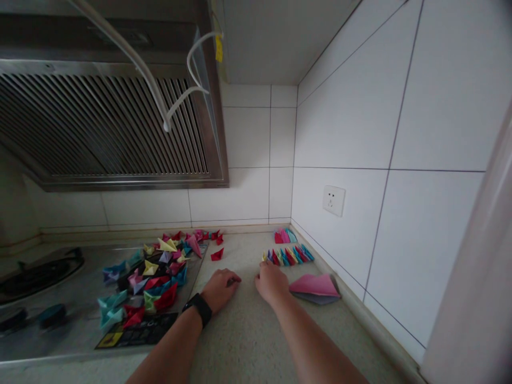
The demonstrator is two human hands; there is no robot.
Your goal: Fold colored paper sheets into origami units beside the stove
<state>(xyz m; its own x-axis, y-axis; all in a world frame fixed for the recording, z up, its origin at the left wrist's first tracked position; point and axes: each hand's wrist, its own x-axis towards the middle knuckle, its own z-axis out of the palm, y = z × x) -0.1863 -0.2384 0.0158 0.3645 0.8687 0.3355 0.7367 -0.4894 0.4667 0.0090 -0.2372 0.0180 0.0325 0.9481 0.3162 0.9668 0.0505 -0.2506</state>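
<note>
Paper row (289,256), many-coloured, by the right hand (272,280) — left hand (219,290) loosely curled — both grips impossible to tell.

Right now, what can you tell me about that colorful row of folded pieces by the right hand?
The row of folded pieces looks like paper: small, pointed shapes in yellow, red, blue and teal, set closely side by side. It runs across the counter toward the tiled side wall, beyond the pink sheet. The right hand is at its left end, at or very near a yellow piece; whether it grips that piece is hard to tell.
</note>
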